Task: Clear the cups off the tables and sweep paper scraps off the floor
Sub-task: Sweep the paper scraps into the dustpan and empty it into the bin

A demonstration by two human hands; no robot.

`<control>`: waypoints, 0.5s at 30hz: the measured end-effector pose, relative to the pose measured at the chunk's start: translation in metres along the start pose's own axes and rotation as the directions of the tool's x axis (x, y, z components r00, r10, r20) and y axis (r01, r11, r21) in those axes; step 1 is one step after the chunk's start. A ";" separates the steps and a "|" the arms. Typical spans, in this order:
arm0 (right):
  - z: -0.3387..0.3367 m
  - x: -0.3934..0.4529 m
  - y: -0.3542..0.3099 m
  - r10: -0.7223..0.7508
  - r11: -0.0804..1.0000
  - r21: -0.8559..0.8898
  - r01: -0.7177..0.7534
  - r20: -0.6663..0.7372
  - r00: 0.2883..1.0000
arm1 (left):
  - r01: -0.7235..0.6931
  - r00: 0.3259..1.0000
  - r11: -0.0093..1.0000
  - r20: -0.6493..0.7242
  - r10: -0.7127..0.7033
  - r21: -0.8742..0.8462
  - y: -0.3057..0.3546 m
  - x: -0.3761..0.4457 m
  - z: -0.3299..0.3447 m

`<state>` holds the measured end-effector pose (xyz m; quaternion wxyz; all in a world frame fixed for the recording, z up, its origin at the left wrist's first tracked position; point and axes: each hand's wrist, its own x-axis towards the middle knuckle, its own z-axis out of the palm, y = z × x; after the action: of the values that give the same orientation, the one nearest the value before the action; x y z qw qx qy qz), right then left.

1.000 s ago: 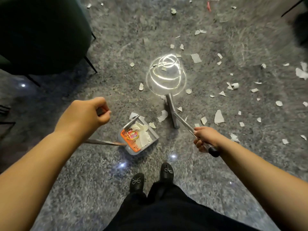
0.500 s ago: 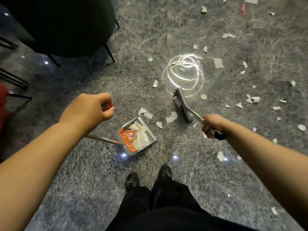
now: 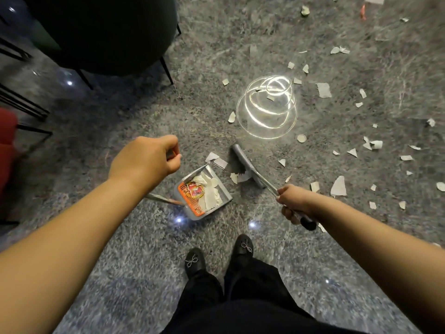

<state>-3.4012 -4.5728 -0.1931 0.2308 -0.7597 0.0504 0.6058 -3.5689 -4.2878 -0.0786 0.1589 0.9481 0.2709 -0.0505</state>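
Note:
A grey dustpan (image 3: 222, 192) with an orange comb edge stands on the speckled floor before my feet, holding white scraps and a red wrapper. My left hand (image 3: 147, 160) grips the top of its long metal handle. My right hand (image 3: 295, 203) grips the black-ended handle of a grey broom (image 3: 243, 162), whose head lies on the floor just right of the pan's mouth. A few paper scraps (image 3: 234, 177) lie between broom head and pan. Several more scraps (image 3: 338, 186) are scattered to the right and beyond.
A dark green chair (image 3: 101, 32) on thin black legs stands at the upper left, a red seat (image 3: 7, 133) at the left edge. A spiral lamp reflection (image 3: 267, 107) glares on the floor. My black shoes (image 3: 243, 247) stand below the pan.
The broom head has swept toward the dustpan, pushing scraps close to its mouth. The view has shifted, bringing the green chair more into frame.

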 end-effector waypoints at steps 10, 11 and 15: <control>0.070 -0.047 0.006 0.056 0.994 0.086 -0.071 0.172 0.983 | -0.045 0.999 0.999 -0.025 0.045 -0.018 0.000 -0.001 0.005; 0.076 -0.051 0.006 0.052 0.994 0.087 -0.070 0.190 0.980 | -0.054 0.998 0.998 -0.031 0.054 -0.019 0.000 -0.003 0.006; 0.090 -0.066 0.013 0.046 0.988 0.134 -0.072 0.193 0.980 | -0.056 0.998 0.997 -0.039 0.054 -0.044 -0.006 -0.010 0.005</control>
<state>-3.5038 -4.5604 -0.1488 0.2692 -0.6788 0.0932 0.6768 -3.5807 -4.2900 -0.0835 0.1763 0.9521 0.2488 -0.0218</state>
